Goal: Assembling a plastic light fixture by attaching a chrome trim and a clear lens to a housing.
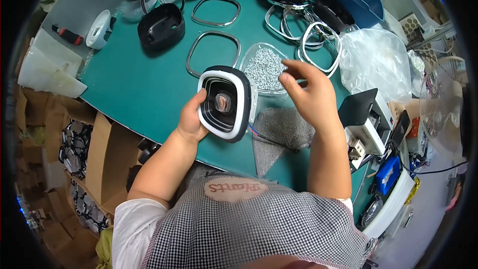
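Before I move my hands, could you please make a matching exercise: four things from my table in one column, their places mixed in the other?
1. white-rimmed black housing
2. small silvery parts
3. blue basket
4. grey cloth

A. table's far right side
B. left hand
C. close to the apron
D. clear tray

Pairs: 1-B, 2-D, 3-A, 4-C

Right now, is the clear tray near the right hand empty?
Not empty: the clear tray holds many small silvery screws; depth unclear.
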